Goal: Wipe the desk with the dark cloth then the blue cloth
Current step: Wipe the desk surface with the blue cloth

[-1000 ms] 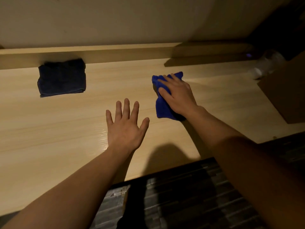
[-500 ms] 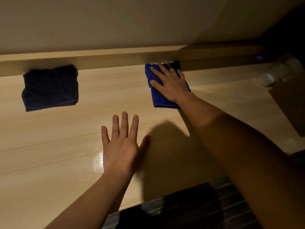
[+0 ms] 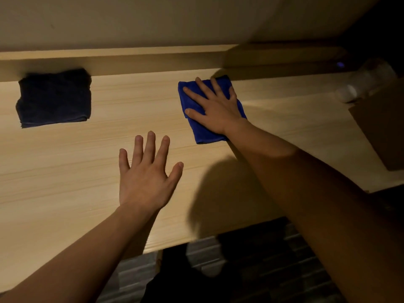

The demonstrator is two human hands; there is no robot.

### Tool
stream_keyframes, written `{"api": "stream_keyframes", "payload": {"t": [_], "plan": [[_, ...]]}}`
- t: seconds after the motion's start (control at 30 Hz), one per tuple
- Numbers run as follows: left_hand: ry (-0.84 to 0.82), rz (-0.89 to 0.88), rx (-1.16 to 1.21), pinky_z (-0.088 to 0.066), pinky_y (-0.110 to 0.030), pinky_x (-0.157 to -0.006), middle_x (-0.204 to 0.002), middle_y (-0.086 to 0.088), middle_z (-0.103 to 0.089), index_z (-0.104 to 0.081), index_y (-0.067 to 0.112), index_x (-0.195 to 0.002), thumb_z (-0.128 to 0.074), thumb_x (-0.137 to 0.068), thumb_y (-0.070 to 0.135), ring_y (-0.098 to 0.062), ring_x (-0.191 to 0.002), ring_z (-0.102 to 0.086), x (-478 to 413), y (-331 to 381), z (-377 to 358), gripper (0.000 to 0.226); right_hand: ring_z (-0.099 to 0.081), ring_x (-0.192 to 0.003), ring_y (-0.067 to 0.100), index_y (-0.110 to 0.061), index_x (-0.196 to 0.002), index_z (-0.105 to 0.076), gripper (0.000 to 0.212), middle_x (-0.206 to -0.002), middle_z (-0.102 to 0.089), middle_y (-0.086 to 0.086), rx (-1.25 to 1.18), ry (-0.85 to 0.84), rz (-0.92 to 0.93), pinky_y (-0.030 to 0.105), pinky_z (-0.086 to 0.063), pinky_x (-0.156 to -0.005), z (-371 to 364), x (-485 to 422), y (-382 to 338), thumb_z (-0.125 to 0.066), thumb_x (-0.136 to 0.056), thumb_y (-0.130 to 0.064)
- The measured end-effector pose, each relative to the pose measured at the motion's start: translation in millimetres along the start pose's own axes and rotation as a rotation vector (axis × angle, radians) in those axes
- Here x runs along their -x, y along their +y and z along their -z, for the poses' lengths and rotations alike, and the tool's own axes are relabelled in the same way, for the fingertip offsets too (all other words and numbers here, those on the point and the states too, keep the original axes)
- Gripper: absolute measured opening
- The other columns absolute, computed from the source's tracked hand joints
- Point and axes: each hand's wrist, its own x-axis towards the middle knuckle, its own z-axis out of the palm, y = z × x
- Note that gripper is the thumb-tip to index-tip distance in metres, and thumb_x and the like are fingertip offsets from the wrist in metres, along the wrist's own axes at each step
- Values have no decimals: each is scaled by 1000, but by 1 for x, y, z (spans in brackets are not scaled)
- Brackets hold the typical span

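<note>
Two cloths sit on the worktop point(image 3: 65, 162): your right hand point(image 3: 215, 110) presses the blue cloth point(image 3: 204, 133) flat with fingers spread, gripping nothing; your left hand point(image 3: 145, 179) lies open. Sweep right carelessly and you may knock the cardboard box point(image 3: 380, 127). The dark cloth point(image 3: 54, 98) rests far left.

From here I see a wide bare stretch of desk point(image 3: 131, 132) between the folded dark cloth point(image 3: 54, 99) at the far left and the blue cloth point(image 3: 203, 127) pinned under my flat right hand point(image 3: 215, 110), with only my spread left hand point(image 3: 145, 178) lying in that gap nearer the front edge. Along the back, a raised wooden ledge point(image 3: 131, 62) blocks any passage behind both cloths, which sit close against it. To the right, bare desk runs on until a cardboard box point(image 3: 384, 125) and a pale bottle-like thing point(image 3: 358, 88), too dim to identify, close off that end.
</note>
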Motion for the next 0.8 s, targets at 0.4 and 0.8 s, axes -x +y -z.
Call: {"api": "stream_keyframes", "payload": {"t": [0.4, 0.8], "plan": [[58, 14, -17, 6, -58, -131, -180, 3, 10, 1, 40, -171, -9, -103, 78, -22, -165, 15, 1, 0, -3, 79, 14, -160, 29, -53, -160, 6, 74, -175, 10, -9, 21, 15, 8, 70, 2, -122, -32, 105, -20, -16, -95, -82], [67, -19, -1, 4, -59, -130, -181, -4, 1, -11, 34, -172, -13, -99, 76, -28, -166, 8, -3, 14, 3, 84, 12, -160, 26, -48, -163, 2, 71, -175, 9, -7, -9, 47, 51, 59, 1, -127, -51, 193, -29, -14, -99, -76]]}}
